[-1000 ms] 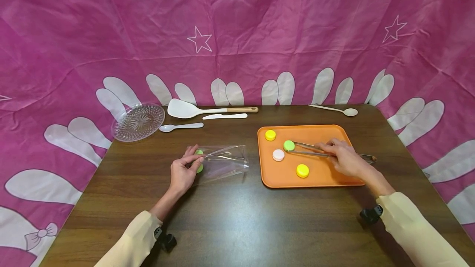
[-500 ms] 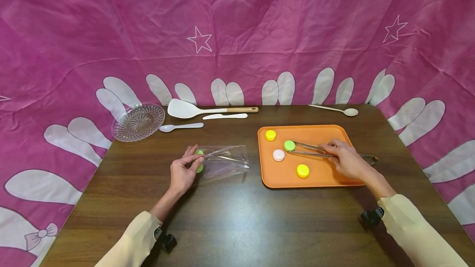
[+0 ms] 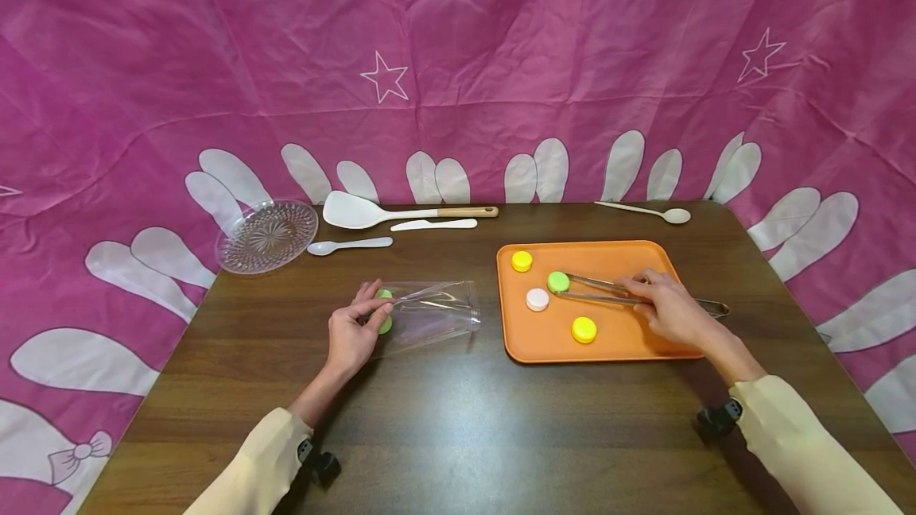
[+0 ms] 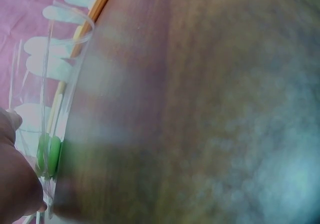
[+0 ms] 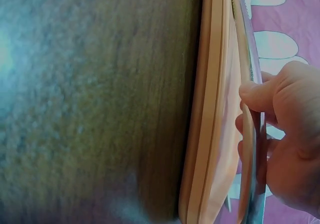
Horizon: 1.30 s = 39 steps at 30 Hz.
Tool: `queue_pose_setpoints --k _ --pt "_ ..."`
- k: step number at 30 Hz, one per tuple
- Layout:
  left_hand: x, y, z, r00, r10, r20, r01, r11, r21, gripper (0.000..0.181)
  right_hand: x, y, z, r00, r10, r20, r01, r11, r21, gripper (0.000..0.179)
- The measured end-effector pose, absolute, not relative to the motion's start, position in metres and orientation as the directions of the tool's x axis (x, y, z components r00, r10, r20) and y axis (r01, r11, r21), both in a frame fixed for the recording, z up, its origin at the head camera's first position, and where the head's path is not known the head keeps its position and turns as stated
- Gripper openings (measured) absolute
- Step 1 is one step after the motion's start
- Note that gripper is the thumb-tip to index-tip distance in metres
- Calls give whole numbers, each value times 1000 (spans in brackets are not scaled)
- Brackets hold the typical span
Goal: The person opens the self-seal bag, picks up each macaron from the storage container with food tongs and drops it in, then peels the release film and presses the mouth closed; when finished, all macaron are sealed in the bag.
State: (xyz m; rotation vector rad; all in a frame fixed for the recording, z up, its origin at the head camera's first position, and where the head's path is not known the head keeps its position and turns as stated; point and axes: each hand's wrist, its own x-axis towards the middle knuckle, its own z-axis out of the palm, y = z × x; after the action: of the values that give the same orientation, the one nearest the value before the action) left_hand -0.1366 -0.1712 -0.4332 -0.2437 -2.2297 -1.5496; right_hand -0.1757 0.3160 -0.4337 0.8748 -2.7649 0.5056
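Note:
My left hand [image 3: 355, 330] pinches the top layer of a clear plastic bag [image 3: 429, 323], whose mouth faces right toward the tray. Inside the bag, partly behind my fingers, lies green macarons [image 4: 49, 155] at its left end. With my right hand [image 3: 661, 304] I grip metal tongs [image 3: 604, 297] over the orange tray [image 3: 529, 352]. The tongs' tips stand on either side of a green macaron [image 3: 558, 281]. A pale pink macaron [image 3: 537, 299] sits just left of it. Two yellow macarons rest on the tray, one at the back left [image 3: 522, 261], one nearer the front.
A clear patterned plate [image 3: 268, 235] stands at the back left. Beside it lie a white spatula [image 3: 358, 211] with a wooden handle, a white knife [image 3: 433, 224] and a white spoon [image 3: 351, 245]. Another pale spoon [image 3: 673, 216] lies behind the tray, before a pink cloth backdrop.
The right hand and tongs have shifted very slightly to the right, with the tips still around the green macaron. The left hand and the bag have stayed in place.

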Motion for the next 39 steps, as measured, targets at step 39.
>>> queue_pose_setpoints --k 39 --pt "-153 -182 -467 -890 -97 446 389 348 853 7 -172 319 -429 -783 -528 330 -611 753 -244 50"
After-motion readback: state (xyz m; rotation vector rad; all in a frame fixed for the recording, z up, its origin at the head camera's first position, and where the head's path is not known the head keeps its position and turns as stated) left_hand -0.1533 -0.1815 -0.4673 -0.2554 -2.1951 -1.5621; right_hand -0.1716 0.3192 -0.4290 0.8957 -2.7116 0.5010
